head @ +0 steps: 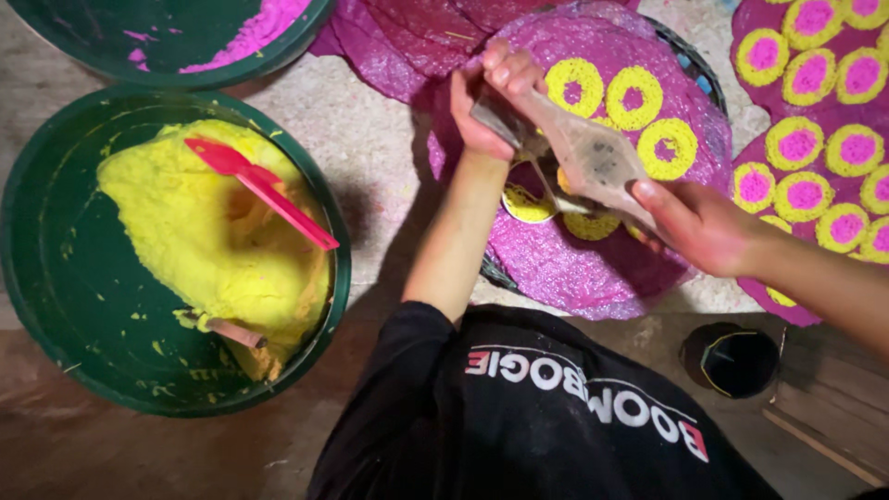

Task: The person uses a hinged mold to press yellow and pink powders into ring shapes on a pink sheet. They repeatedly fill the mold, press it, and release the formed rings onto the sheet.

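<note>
Where the two hands meet over the purple mesh sheet (556, 268), they grasp a translucent, brownish piping bag (583, 153), smeared and cloudy, wide in the middle and tapering at both ends. The left hand (491, 97) is clenched around the upper, twisted end of the bag. The right hand (704, 227) is closed on the lower end, thumb lying along the bag's side. The bag runs diagonally between the grips, its middle bulging free. Under it lie yellow paste rings (634, 97) on the mesh, some with open centres; whether the tip touches them I cannot tell. Farther right, rings with pink centres (801, 194). At left, a green tub (56, 306) holds yellow paste (204, 241) and a red scraper (264, 190).
</note>
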